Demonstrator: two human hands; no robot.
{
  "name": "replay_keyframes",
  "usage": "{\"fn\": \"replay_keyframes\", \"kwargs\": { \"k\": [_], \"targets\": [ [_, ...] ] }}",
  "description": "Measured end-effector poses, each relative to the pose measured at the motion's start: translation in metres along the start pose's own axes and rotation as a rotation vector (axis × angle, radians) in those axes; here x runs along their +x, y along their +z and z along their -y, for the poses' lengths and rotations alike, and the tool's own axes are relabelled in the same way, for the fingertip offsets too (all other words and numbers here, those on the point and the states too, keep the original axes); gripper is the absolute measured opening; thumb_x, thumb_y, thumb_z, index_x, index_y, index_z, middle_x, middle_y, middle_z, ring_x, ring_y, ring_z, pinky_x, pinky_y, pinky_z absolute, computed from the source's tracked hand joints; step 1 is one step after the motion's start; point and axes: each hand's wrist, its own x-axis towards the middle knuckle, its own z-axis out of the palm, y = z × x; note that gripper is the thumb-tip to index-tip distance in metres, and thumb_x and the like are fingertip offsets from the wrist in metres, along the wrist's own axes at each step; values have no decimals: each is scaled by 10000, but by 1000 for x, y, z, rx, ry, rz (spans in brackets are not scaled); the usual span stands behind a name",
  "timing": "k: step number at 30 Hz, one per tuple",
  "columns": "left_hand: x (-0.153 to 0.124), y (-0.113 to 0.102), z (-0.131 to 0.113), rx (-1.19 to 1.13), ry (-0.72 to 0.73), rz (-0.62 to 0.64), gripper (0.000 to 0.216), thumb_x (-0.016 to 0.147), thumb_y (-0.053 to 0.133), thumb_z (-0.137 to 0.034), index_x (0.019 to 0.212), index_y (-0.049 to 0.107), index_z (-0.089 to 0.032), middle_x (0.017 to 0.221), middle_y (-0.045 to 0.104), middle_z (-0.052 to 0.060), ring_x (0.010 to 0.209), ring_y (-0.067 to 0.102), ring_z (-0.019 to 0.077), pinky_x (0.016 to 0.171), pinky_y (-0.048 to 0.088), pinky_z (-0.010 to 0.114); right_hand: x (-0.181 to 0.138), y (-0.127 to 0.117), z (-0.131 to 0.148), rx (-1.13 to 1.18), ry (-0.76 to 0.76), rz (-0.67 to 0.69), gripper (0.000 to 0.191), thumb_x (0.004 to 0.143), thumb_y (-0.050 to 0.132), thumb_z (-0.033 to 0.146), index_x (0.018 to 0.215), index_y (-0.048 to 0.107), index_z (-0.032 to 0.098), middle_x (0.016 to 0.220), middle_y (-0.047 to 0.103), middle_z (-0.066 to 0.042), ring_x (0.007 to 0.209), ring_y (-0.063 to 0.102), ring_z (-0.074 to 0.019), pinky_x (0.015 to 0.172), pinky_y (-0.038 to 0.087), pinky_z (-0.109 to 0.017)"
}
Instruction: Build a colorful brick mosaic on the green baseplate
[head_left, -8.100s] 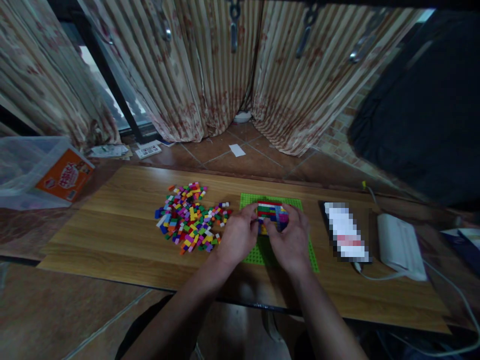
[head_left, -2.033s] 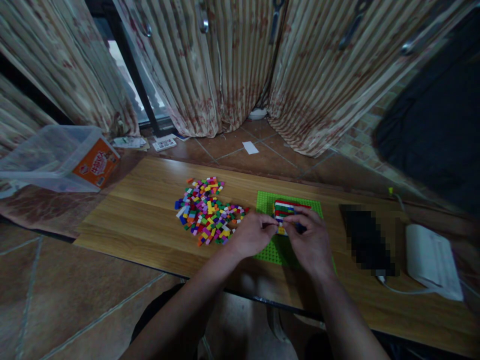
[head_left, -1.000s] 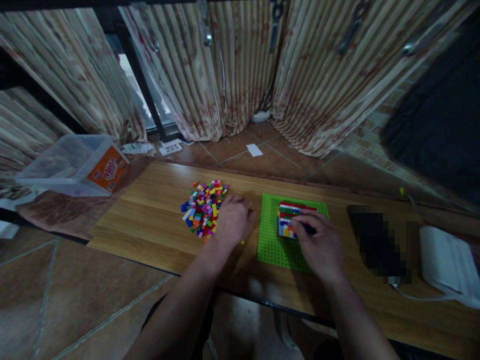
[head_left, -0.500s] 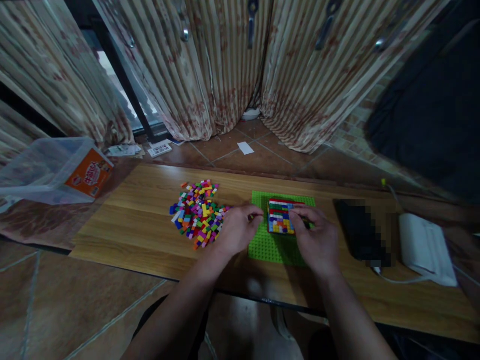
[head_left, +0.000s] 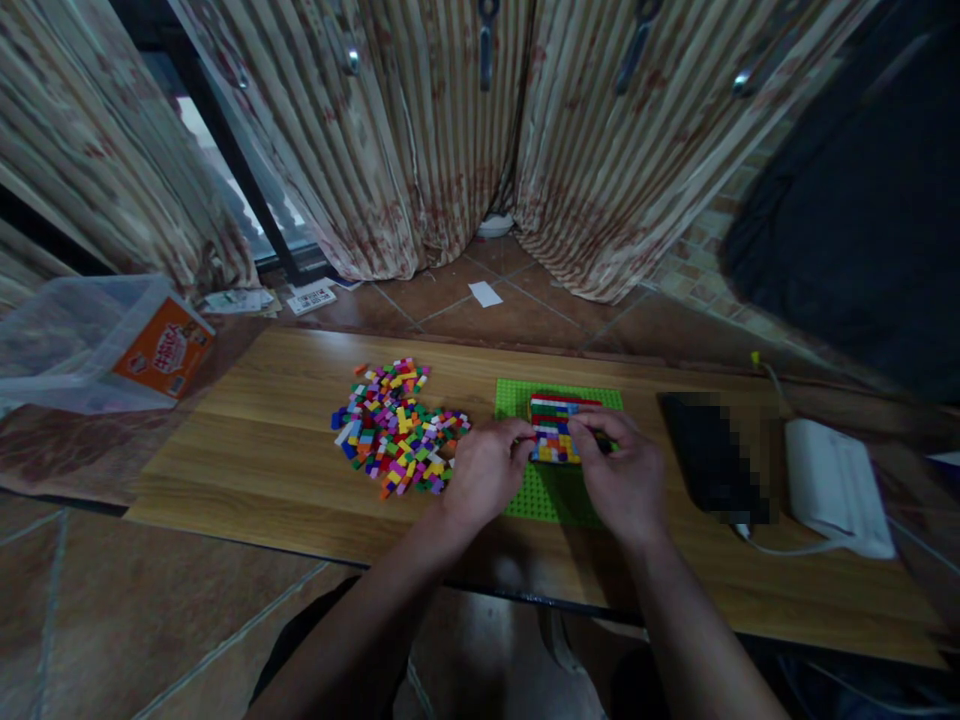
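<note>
A green studded baseplate point(head_left: 547, 495) lies on the wooden table point(head_left: 262, 440). On it stands a flat block of many-coloured small bricks point(head_left: 553, 425). My left hand point(head_left: 487, 475) rests at the block's left edge with its fingertips pinched together against the bricks. My right hand point(head_left: 619, 475) covers the block's right side, fingers curled onto it. What the fingertips pinch is too small to make out. A heap of loose coloured bricks point(head_left: 394, 430) lies just left of my left hand.
A blurred dark flat device point(head_left: 712, 460) and a white box point(head_left: 832, 485) with a cable lie right of the baseplate. A clear plastic tub point(head_left: 82, 345) with an orange label sits off the table's left end. Curtains hang behind, above a tiled floor.
A second ago my left hand was on the loose brick heap; it has come back right to the block's left edge. My right hand stayed on the block.
</note>
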Motion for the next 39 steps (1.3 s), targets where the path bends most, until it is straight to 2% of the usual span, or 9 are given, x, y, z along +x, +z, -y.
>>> {"fn": "replay_keyframes", "kwargs": {
  "k": [10, 23, 39],
  "targets": [
    [2, 6, 1, 120, 53, -6, 123, 896, 576, -195, 955, 678, -229, 971, 742, 17, 908, 679, 176, 858, 508, 298, -1, 1, 1, -14, -13, 17, 169, 851, 574, 319, 813, 701, 215, 931, 713, -69, 928, 655, -225, 875, 494, -406],
    [3, 7, 0, 84, 35, -8, 122, 887, 585, -184, 969, 671, -208, 976, 748, 31, 913, 694, 181, 851, 525, 297, -7, 13, -3, -149, -59, 74, 174, 814, 628, 355, 825, 722, 209, 1056, 679, -107, 1039, 603, -275, 947, 442, -477],
    [5, 9, 1, 34, 15, -1, 128, 860, 582, -147, 942, 658, -209, 917, 743, 19, 869, 694, 174, 817, 533, 287, -6, 17, -3, -173, -40, 69, 150, 789, 638, 346, 802, 721, 222, 1031, 678, -93, 1006, 598, -274, 939, 429, -471]
  ]
}}
